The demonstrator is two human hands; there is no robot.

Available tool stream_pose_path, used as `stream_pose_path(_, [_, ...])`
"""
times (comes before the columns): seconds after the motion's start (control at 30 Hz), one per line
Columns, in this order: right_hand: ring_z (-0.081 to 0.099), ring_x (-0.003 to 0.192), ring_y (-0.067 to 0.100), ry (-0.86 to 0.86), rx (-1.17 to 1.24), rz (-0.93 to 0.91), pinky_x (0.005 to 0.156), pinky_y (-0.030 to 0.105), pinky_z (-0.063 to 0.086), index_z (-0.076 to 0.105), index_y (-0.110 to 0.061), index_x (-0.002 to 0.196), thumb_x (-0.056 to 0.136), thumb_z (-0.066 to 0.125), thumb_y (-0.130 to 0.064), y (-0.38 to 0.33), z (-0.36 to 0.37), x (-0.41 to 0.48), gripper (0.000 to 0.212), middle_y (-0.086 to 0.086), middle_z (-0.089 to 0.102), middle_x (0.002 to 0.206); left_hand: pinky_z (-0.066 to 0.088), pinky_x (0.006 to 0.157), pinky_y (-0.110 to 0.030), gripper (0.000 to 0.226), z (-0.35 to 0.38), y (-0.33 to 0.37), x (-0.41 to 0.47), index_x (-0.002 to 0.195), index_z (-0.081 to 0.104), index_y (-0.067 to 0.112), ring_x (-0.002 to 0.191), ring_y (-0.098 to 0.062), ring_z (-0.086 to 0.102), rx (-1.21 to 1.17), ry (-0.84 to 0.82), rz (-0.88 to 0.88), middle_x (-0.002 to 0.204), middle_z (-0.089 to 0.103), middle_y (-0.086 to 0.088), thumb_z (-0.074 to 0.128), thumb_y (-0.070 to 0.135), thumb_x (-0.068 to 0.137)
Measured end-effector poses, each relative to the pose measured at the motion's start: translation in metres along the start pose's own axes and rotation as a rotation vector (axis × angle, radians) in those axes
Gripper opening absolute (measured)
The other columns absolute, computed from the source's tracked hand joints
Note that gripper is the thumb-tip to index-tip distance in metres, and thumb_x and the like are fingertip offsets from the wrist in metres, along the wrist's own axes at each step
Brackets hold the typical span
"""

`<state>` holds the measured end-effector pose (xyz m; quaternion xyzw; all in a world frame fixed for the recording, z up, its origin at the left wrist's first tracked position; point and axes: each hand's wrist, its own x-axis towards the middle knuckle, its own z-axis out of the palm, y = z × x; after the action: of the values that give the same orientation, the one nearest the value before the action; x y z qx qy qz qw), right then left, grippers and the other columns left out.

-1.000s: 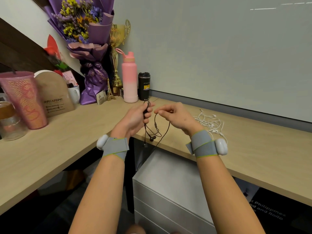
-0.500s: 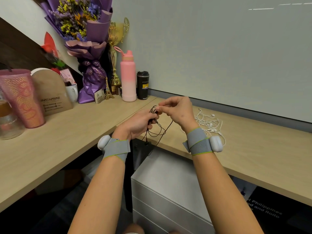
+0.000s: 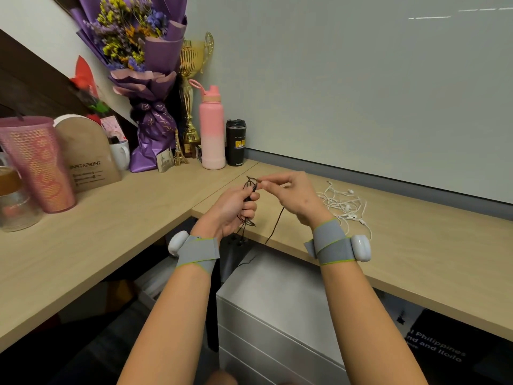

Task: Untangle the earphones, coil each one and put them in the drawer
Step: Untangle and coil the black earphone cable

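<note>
Black cable is bunched in the left hand (image 3: 233, 209), whose fingers (image 3: 249, 210) curl round a bundle of loops from the black earphones (image 3: 249, 184). The earbuds dangle below the palm, in front of the desk (image 3: 416, 240) edge. The right hand (image 3: 297, 198) sits just beside it, thumb and forefinger pinching a single strand at the top of the bundle. A loose tail runs down from under that hand towards the drawer unit (image 3: 277, 295), whose drawers are shut. White earphones (image 3: 342, 202) lie in a tangled heap on the desk, just right of the right wrist, with neither hand on them.

The step looks like winding the black pair into a coil, though it may be clearing a last snag; I cannot tell which. To do it well, the left hand should hold the loops firmly enough that none slips free. The right hand should feed the strand with light tension and lay each turn beside the others, not across them. The hanging tail needs watching so it does not catch on the desk edge. The earbuds are best tucked in before the coil goes anywhere, and a drawer has to be opened first.
</note>
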<state>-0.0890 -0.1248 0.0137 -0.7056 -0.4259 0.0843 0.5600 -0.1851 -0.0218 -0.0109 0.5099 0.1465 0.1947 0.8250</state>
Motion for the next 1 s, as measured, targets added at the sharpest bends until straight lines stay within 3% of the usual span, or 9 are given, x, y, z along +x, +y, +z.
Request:
stream_pose_path(0.1, [0.058, 0.092, 0.009, -0.020, -0.152, 0.015, 0.082, 0.018, 0.043, 0.074, -0.011, 0.102, 0.086, 0.058, -0.009, 0.001, 0.013, -0.001, 0.022, 0.002, 0.072, 0.100, 0.019, 0.041, -0.017, 0.028, 0.006, -0.007, 0.002, 0.088, 0.048, 0.014, 0.048, -0.005, 0.023, 0.001, 0.030, -0.029, 0.068, 0.034, 0.003, 0.029, 0.029, 0.101])
stream_pose_path(0.27, [0.053, 0.065, 0.004, 0.284, -0.222, -0.048, 0.070, 0.013, 0.039, 0.074, -0.014, 0.096, 0.079, 0.062, -0.009, 0.006, 0.023, -0.008, 0.021, -0.003, 0.070, 0.075, 0.022, 0.044, -0.020, 0.042, 0.001, -0.010, 0.007, 0.100, 0.051, 0.007, 0.050, -0.007, 0.022, -0.070, 0.031, -0.013, 0.065, 0.031, 0.005, 0.030, 0.043, 0.094])
stream_pose_path(0.43, [0.053, 0.050, -0.014, 0.174, -0.181, -0.050, 0.053, 0.001, 0.038, 0.068, -0.020, 0.076, 0.071, 0.075, -0.010, 0.007, 0.030, -0.013, 0.013, -0.016, 0.059, 0.056, 0.025, 0.043, -0.017, 0.029, 0.002, -0.009, 0.012, 0.094, 0.057, 0.010, 0.043, -0.003, 0.030, 0.004, 0.161, 0.073, 0.063, 0.034, 0.005, 0.045, 0.036, 0.099])
stream_pose_path(0.53, [0.056, 0.049, -0.010, 0.145, -0.145, 0.001, 0.051, 0.006, 0.042, 0.062, -0.020, 0.071, 0.064, 0.082, -0.011, 0.008, 0.031, -0.015, 0.023, -0.011, 0.062, 0.054, 0.029, 0.046, -0.018, 0.018, 0.000, -0.005, 0.013, 0.090, 0.054, 0.011, 0.042, -0.004, 0.033, 0.009, 0.206, 0.114, 0.064, 0.036, 0.003, 0.050, 0.027, 0.098])
stream_pose_path(0.67, [0.058, 0.045, 0.002, 0.103, -0.020, 0.063, 0.049, 0.014, 0.047, 0.063, -0.014, 0.076, 0.066, 0.085, -0.014, 0.004, 0.030, -0.018, 0.024, -0.004, 0.065, 0.057, 0.029, 0.041, -0.015, 0.023, -0.004, 0.002, 0.019, 0.088, 0.050, 0.012, 0.052, -0.005, 0.034, -0.177, 0.258, 0.140, 0.065, 0.034, 0.002, 0.034, 0.018, 0.104])
stream_pose_path(0.77, [0.058, 0.042, 0.011, 0.035, 0.064, 0.134, 0.047, 0.021, 0.048, 0.064, -0.011, 0.074, 0.073, 0.079, -0.010, 0.005, 0.029, -0.022, 0.015, 0.001, 0.063, 0.056, 0.043, 0.057, -0.020, 0.029, -0.010, 0.007, 0.022, 0.088, 0.051, 0.014, 0.060, -0.008, 0.046, -0.365, 0.311, 0.151, 0.071, 0.044, 0.000, 0.030, 0.025, 0.104])
stream_pose_path(0.87, [0.056, 0.037, 0.007, -0.111, 0.067, 0.147, 0.042, 0.017, 0.046, 0.067, -0.007, 0.075, 0.076, 0.075, -0.005, 0.012, 0.027, -0.028, 0.009, -0.002, 0.061, 0.050, 0.050, 0.079, -0.033, 0.030, -0.014, 0.012, 0.022, 0.086, 0.050, 0.017, 0.059, -0.009, 0.058, -0.544, 0.310, 0.142, 0.080, 0.052, -0.004, 0.029, 0.029, 0.104])
stream_pose_path(0.93, [0.054, 0.034, 0.005, -0.196, 0.080, 0.183, 0.040, 0.014, 0.043, 0.067, -0.004, 0.076, 0.077, 0.073, -0.001, 0.017, 0.027, -0.032, 0.007, -0.006, 0.060, 0.042, 0.054, 0.065, -0.031, 0.032, -0.015, 0.015, 0.020, 0.085, 0.048, 0.018, 0.045, -0.008, 0.056, -0.642, 0.309, 0.156, 0.073, 0.050, -0.003, 0.027, 0.032, 0.104])
stream_pose_path(1.0, [0.054, 0.034, 0.004, -0.260, 0.134, 0.248, 0.038, 0.013, 0.043, 0.066, -0.003, 0.076, 0.078, 0.072, 0.000, 0.023, 0.030, -0.035, 0.007, -0.005, 0.060, 0.041, 0.048, 0.047, -0.017, 0.034, -0.016, 0.017, 0.019, 0.083, 0.047, 0.020, 0.035, -0.005, 0.047, -0.686, 0.302, 0.155, 0.060, 0.047, 0.000, 0.025, 0.036, 0.103])
